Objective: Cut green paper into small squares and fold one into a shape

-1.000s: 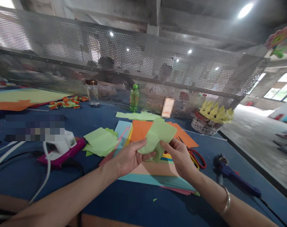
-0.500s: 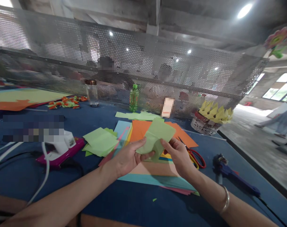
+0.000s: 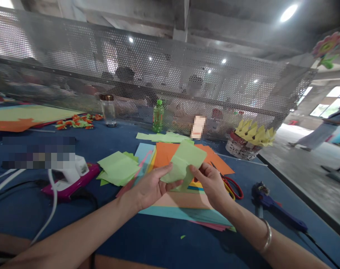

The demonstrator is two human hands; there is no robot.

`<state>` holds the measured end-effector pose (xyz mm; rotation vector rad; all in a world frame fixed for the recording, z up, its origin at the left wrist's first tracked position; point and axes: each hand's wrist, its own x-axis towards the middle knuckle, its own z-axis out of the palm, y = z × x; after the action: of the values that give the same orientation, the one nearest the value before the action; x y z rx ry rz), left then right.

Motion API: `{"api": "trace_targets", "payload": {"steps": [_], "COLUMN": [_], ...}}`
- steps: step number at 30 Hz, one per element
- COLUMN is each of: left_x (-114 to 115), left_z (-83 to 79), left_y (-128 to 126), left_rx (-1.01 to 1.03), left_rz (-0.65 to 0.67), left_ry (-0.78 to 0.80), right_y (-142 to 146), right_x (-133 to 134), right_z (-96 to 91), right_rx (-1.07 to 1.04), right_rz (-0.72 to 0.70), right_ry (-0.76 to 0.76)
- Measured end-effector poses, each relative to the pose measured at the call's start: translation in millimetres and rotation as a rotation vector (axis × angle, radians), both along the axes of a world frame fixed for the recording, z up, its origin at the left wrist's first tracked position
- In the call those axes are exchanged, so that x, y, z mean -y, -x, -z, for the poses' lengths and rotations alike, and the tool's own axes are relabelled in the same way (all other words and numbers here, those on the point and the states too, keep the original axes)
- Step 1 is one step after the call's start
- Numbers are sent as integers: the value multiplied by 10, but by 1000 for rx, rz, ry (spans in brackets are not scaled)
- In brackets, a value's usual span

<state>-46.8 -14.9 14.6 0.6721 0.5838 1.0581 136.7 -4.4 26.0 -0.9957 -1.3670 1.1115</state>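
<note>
A square of light green paper (image 3: 183,160) is held up between both hands above a stack of coloured sheets (image 3: 178,213). My left hand (image 3: 155,183) pinches its left edge, thumb on top and fingers beneath. On the opposite side, my right hand (image 3: 210,181) grips the paper between thumb and fingertips; a crease runs across the sheet. Scissors with red and yellow handles (image 3: 235,186) lie on the stack, partly behind the right hand. To the left sits a loose pile of green paper squares (image 3: 118,168).
A hot glue gun (image 3: 278,213) lies at right, its cord trailing off. A magenta power strip (image 3: 71,183) with white cables is at left. Behind stand a glass jar (image 3: 109,112), a green bottle (image 3: 158,117) and a basket with yellow paper points (image 3: 244,144). A person walks at far right.
Both hands keep their hold on the green paper, almost unmoved. At far right, the walking person has come further into view.
</note>
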Motion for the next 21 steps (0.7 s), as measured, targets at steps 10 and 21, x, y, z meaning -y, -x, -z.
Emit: {"api": "trace_targets", "payload": {"steps": [10,21], "left_x": [0,-19], "left_z": [-6,36], "left_y": [4,8], "left_rx": [-8,1], "left_rz": [17,-25], "left_ry": [-7,-42], "right_y": [-14,-20], "right_x": [-2,-8], "right_z": [-2,23], "right_rx": [9,81], "right_rz": [-8,-18], "right_ry": [-6,-32]}}
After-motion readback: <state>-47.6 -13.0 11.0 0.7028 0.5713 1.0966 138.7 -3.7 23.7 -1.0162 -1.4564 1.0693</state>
